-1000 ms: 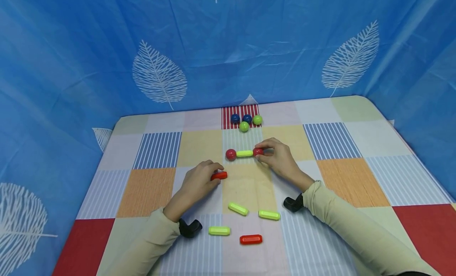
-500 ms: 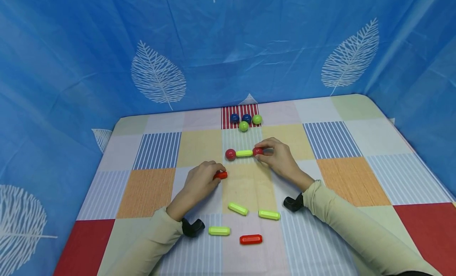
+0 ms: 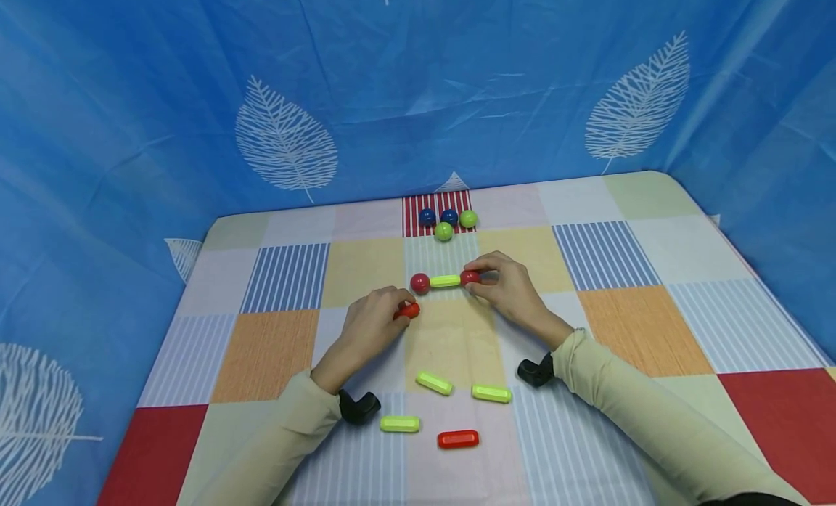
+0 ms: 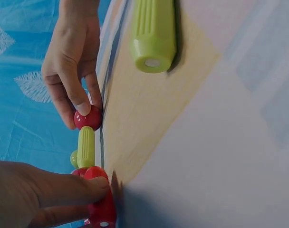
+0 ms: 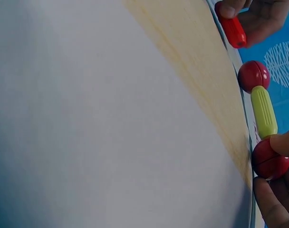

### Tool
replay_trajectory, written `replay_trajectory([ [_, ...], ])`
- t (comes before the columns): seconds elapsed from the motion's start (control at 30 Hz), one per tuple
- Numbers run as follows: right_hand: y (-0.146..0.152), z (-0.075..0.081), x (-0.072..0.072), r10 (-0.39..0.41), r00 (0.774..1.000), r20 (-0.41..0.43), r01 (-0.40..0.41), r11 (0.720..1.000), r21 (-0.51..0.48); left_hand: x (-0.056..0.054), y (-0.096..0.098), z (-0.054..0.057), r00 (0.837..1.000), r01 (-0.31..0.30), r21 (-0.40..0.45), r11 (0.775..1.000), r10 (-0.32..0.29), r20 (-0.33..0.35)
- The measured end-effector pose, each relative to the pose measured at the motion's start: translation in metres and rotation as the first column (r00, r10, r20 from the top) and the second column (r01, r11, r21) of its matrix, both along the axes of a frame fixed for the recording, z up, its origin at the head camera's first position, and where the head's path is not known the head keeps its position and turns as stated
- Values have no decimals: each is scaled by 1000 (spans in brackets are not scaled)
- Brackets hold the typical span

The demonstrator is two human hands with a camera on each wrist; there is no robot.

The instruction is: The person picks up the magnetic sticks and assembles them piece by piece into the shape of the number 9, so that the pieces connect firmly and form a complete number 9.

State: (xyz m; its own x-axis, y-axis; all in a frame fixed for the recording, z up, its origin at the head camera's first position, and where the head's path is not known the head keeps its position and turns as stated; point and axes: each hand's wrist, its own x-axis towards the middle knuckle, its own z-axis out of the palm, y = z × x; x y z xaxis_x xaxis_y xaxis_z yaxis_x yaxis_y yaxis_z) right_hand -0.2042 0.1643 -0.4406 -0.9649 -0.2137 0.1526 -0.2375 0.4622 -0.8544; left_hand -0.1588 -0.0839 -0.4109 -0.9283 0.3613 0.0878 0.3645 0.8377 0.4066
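Pinching red rod (image 3: 408, 311) in left fingers (image 3: 387, 296), parted only to its thickness, with its end poking out to the right. Pinching red ball (image 3: 469, 277) in right fingers (image 3: 486, 261), spread just enough to hold it. Can see lime rod (image 3: 445, 281) joined to that ball, left of right fingers, and second red ball (image 3: 420, 283) at its far end, just beyond left fingers. Can see blue balls (image 3: 427, 217) and green balls (image 3: 444, 231) farther out than both; loose lime rods (image 3: 491, 394) and second red rod (image 3: 458, 439) on desk (image 3: 686, 332), nearer than either.
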Motion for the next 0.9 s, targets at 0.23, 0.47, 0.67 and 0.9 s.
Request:
replay_trajectory([
  [0.23, 0, 0, -1, 3, 1000, -10, -3, 1000, -8, -7, 3, -2, 998, -61, 34, 998, 61, 7],
  [0.47, 0, 0, -2, 5, 1000, -13, -5, 1000, -10, -10, 4, -3, 997, -81, 59, 995, 81, 7],
  [0.67, 0, -1, -3, 10, 1000, -5, -10, 1000, -18, -11, 5, -6, 995, -100, 80, 992, 99, 22],
  [0.9, 2, -1, -2, -2, 1000, -2, 2, 1000, -7, -12, 7, -6, 996, -93, 100, 991, 91, 24],
])
